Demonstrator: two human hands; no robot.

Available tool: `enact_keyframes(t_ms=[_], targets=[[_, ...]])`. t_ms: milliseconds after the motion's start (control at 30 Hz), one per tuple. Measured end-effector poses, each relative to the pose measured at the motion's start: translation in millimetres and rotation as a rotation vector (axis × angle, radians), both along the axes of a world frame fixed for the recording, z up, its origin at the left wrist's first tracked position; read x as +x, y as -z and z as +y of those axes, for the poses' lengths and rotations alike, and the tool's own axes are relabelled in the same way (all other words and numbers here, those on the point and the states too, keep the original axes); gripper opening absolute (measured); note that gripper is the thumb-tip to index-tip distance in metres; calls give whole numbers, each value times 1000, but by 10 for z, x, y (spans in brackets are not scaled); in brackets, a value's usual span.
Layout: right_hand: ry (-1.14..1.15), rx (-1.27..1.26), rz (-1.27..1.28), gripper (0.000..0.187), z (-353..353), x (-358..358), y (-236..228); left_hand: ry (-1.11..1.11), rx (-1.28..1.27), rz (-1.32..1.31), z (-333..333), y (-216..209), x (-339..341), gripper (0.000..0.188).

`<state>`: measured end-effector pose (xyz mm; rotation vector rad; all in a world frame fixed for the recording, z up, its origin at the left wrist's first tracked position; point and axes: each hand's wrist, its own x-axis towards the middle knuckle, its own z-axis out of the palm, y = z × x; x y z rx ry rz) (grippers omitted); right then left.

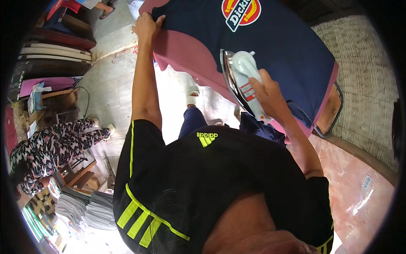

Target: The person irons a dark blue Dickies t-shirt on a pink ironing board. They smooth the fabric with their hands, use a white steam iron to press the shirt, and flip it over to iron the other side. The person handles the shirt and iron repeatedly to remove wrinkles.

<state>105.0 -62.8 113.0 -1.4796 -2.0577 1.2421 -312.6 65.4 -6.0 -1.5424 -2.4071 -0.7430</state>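
Observation:
My right hand [267,95] is wrapped round the handle of a white and grey clothes iron [244,64] with red stripes. The iron lies along the near edge of a navy T-shirt [270,51], which bears a round red and yellow print. Its soleplate is hidden, so I cannot tell how firmly it presses. The shirt is spread over an ironing board [186,48] with a pink cover that hangs loosely on the near side. At the far left end, my left hand [148,26] grips the shirt's edge, thumb on the cloth and fingers partly hidden.
Dark folded cloth [263,129] hangs between me and the board. A woven mat [355,55] and a pinkish surface [355,186] are on the right. To the left, a person in patterned clothes [55,144] is bent over near stacked grey fabric [93,209] and shelves [55,53].

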Motion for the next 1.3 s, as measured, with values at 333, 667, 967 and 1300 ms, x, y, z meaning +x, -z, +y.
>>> enact_keyframes(t_ms=[333,667,967,1300], targets=[[30,-163,-26,35,280,-79,-125,278,64,-519,182,110,-432,48],[-276,14,-41,41,1214,-1345,-146,195,94,-665,127,63,-340,39],[-535,176,39,36,1788,-2253,42,142,171,-902,-57,67,-530,31],[-821,766,22,37,2071,-2370,278,110,382,-792,-195,4,-567,45]])
